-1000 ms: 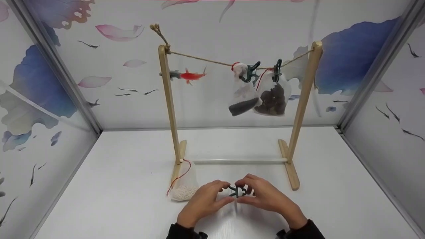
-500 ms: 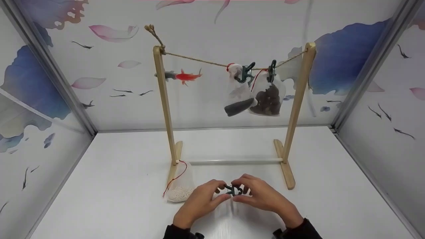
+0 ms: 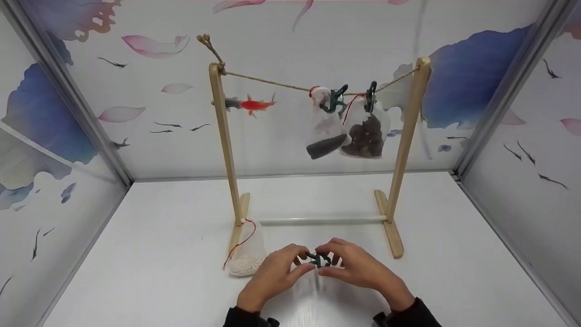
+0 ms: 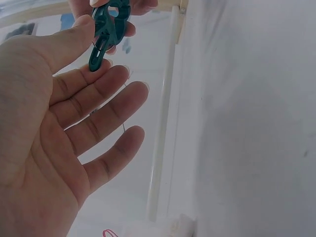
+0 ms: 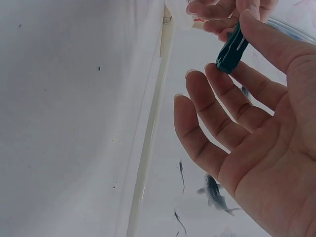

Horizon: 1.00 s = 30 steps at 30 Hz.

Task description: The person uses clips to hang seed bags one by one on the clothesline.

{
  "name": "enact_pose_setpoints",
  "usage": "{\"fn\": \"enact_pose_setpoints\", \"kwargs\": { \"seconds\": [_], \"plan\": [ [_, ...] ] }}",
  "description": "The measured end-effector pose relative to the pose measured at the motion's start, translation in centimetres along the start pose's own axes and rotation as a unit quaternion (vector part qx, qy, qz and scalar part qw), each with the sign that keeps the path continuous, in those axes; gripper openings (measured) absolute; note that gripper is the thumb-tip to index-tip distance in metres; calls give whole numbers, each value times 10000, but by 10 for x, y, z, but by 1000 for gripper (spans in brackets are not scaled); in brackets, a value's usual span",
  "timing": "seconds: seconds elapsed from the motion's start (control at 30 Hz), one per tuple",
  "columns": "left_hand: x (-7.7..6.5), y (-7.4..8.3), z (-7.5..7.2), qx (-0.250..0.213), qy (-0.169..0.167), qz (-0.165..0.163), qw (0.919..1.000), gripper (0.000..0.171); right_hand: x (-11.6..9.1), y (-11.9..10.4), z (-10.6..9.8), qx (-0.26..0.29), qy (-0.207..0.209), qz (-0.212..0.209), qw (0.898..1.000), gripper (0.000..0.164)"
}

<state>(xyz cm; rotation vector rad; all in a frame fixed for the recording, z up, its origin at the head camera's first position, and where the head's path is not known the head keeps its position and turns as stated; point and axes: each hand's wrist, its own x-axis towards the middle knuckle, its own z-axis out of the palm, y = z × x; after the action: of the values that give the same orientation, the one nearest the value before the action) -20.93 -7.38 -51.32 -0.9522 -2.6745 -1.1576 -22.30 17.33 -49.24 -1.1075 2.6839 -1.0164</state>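
Both hands hold one dark green spring clip low over the white table, in front of the wooden rack. My left hand pinches its handle end between thumb and fingertips; in the left wrist view the clip points away from that thumb, the other fingers spread below. My right hand pinches the opposite end; in the right wrist view the clip runs from the thumb to the fingertips. Just left of the left hand, a mesh bag of white grains, with a red drawstring, leans by the rack's left foot.
A wooden rack with a rope across its top stands behind the hands. A mesh bag with a dark long piece and a mesh bag of brown lumps hang from the rope by green clips. A white rod joins the feet.
The head view has shifted slightly, so the scene sits a little further left. Both hands keep their hold on the clip and have barely moved.
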Motion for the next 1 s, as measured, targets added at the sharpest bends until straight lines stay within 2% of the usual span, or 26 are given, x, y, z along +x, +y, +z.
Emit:
{"fn": "enact_pose_setpoints", "kwargs": {
  "seconds": [0.53,0.83,1.0],
  "plan": [
    [2,-4,1,245,523,618,9964,22,-1,0,-1,57,-62,195,9998,50],
    [2,-4,-5,172,635,703,9954,18,-1,-2,0,85,-69,212,9997,49],
    [1,-7,-11,245,772,622,9948,17,1,-2,1,155,-65,331,9993,47]
  ]
}}
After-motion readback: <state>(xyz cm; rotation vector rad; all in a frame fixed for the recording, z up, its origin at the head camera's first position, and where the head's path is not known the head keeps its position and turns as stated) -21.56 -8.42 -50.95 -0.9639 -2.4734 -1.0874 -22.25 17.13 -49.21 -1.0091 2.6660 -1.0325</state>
